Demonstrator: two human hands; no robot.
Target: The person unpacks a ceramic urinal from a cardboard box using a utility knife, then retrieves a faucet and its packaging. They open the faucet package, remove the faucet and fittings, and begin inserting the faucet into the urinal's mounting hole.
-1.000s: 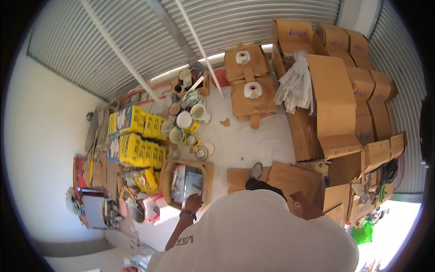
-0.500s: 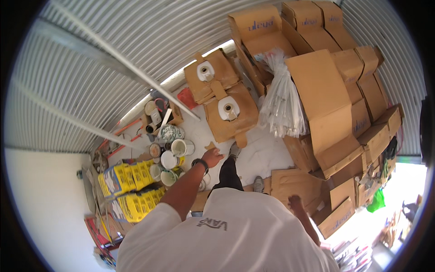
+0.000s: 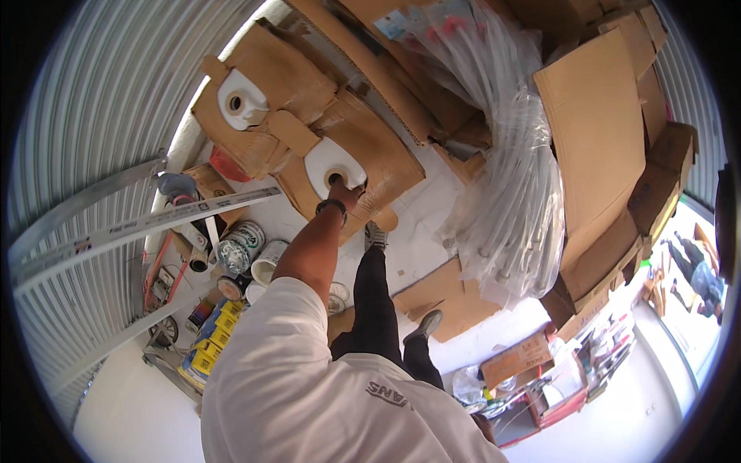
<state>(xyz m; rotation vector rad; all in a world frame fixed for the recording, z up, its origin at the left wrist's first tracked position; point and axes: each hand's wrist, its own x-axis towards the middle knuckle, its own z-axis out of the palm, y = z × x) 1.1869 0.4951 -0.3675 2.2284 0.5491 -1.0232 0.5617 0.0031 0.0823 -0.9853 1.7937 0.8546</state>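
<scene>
Two cardboard-wrapped packages lie side by side on the floor, each with a white, smooth piece showing through its top. The farther white piece [image 3: 241,100] has a round hole. My left hand [image 3: 351,197], with a dark band at the wrist, reaches down to the nearer white piece [image 3: 323,160]. Its fingers curl in at the round hole and the piece's near edge, gripping it; the fingertips are partly hidden. The nearer package's cardboard [image 3: 386,150] spreads around it. Low beside my shirt, only a sliver of my right hand [image 3: 485,426] shows, its fingers hidden.
A large bundle of clear plastic sleeves [image 3: 509,177] hangs by open cardboard boxes [image 3: 590,116] on the right. Paint buckets [image 3: 241,245] and yellow bags [image 3: 212,343] stand left. A long metal bar [image 3: 154,220] slants in from the left. Flat cardboard [image 3: 448,301] lies near my feet.
I have stepped closer to the packages and turned. My left hand has moved from above the floor onto the nearer white piece. My right hand has dropped back, mostly out of sight.
</scene>
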